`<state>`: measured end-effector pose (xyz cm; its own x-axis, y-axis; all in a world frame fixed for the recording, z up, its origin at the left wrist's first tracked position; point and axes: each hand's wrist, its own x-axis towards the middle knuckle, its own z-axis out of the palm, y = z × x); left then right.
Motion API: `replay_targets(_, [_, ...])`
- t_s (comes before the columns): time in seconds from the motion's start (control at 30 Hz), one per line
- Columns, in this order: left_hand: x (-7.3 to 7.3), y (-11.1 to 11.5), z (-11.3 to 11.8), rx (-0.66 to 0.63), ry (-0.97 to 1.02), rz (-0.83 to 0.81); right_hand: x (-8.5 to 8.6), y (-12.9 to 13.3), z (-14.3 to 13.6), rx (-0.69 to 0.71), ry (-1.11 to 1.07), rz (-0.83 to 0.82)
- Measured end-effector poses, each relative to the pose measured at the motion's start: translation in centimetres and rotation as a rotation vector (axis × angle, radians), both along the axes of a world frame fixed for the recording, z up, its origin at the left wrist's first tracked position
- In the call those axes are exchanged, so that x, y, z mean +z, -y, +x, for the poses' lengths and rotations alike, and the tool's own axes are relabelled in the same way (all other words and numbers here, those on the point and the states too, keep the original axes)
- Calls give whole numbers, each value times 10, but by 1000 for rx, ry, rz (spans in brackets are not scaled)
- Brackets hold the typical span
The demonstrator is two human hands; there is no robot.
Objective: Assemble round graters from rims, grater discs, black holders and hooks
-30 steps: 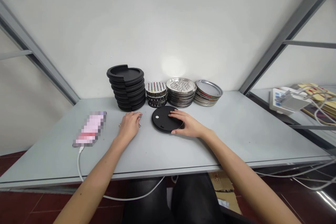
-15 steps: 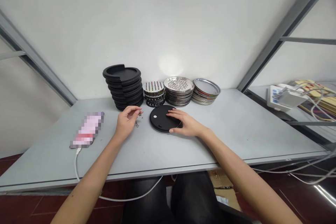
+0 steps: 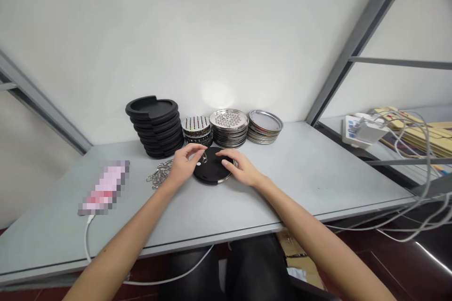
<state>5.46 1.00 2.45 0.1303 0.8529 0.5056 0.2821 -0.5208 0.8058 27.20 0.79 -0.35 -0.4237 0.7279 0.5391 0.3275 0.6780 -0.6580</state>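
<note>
A round black disc [image 3: 211, 174] with a white dot and a silvery lower-right edge lies on the table between my hands. My left hand [image 3: 184, 162] is closed, pinching a small metal clasp [image 3: 205, 156] between thumb and fingertips above the disc's left part. On the disc's right side rests my right hand [image 3: 242, 167], its thumb and forefinger apart; its other fingers are partly hidden. Left of my left hand lies a pile of metal clasps [image 3: 160, 174], partly covered by the hand.
Along the wall stand black round holders [image 3: 155, 127], small patterned discs [image 3: 197, 127], silvery perforated discs [image 3: 229, 127] and shallow metal lids [image 3: 265, 124], all stacked. A phone [image 3: 106, 186] with a white cable [image 3: 86, 240] lies at left. A power strip [image 3: 362, 130] sits at right.
My left hand has moved from beside the disc to above it, carrying a clasp. My right hand has drawn its fingers in on the disc. The camera view has shifted, uncovering the clasp pile.
</note>
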Motion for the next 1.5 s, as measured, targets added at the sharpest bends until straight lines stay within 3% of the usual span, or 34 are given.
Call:
replay_targets(0.17, [-6,-12,30,-57,55,59,3,-3,-4,56,-236,-255])
replay_targets(0.33, [-11,-14,29,-43,40,92,1,-7,-5,135,-290,-454])
replay_targets(0.67, [-7,-3,29,-122,72,160,4,-3,-5,205,-282,-511])
replay_targets(0.87, [-2,2,28,-100,47,186,5,-2,-5,204,-334,-569])
replay_targets(1.03, [2,7,29,-71,-25,203,2,-2,-8,116,-313,-484])
replay_targets(1.17, [0,6,28,-47,-49,175,0,-1,-8,74,-313,-461])
replay_targets(1.37, [-7,9,33,-56,-40,162,1,2,-12,209,-338,-513])
replay_targets(1.5, [-9,6,33,-10,-53,167,2,0,-9,187,-409,-619])
